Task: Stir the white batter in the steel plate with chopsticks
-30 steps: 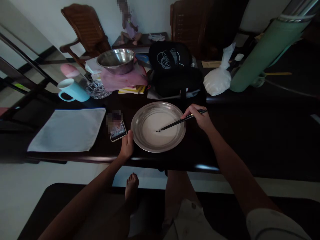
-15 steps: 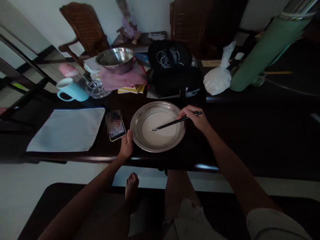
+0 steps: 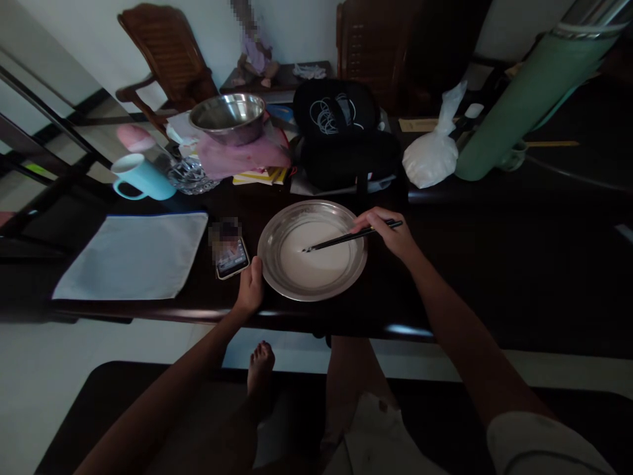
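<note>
A round metal basin (image 3: pixel 275 277) stands on the dark table with a pale, milky mixture (image 3: pixel 316 264) in it. My right hand (image 3: pixel 388 231) grips a pair of black chopsticks (image 3: pixel 341 239) over the basin's right rim, and their tips dip into the mixture. At the left rim, my left hand (image 3: pixel 251 287) holds the basin's edge, thumb upward, its other fingers mostly hidden. Close beside that hand lies a phone (image 3: pixel 232 260) with its screen lit.
A pale cloth-like sheet (image 3: pixel 133 257) lies at the left. Behind are a light-blue mug (image 3: pixel 143 178), a smaller metal bowl (image 3: pixel 230 125) on a pink bag, a black case (image 3: pixel 346 145), a tied bag of white powder (image 3: pixel 430 161) and a tall green flask (image 3: pixel 524 99).
The chopstick tips have shifted slightly up and to the right in the mixture, with my right hand moving a little. My left hand and the basin stay put.
</note>
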`<state>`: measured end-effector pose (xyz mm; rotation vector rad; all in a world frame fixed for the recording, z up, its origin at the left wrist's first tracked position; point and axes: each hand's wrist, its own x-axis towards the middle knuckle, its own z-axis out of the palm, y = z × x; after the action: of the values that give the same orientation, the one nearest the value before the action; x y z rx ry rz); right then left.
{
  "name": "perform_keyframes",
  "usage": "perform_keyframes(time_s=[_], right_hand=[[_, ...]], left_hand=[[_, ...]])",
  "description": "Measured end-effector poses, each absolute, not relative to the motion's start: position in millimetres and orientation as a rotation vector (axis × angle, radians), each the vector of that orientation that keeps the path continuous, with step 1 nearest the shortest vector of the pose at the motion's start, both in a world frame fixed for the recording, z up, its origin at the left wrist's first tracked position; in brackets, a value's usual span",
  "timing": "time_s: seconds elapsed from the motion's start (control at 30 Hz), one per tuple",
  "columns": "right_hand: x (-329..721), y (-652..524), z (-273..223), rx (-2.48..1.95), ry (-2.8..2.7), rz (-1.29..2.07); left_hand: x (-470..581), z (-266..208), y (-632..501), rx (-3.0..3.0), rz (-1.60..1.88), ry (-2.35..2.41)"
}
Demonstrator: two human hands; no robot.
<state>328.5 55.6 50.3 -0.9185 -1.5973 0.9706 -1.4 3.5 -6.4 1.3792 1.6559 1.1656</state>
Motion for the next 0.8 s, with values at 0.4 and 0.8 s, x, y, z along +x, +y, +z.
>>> perform_keyframes(time_s=[0.4, 0.8], right_hand=[[329.0, 56.0, 50.7, -0.945, -1.598, 0.932], [329.7, 56.5, 50.5, -0.944, -1.571, 0.966]], left_hand=[[0.2, -5.6, 2.9, 1.386, 1.184, 1.649], [-0.6, -6.1, 4.1, 1.411, 1.152, 1.667]])
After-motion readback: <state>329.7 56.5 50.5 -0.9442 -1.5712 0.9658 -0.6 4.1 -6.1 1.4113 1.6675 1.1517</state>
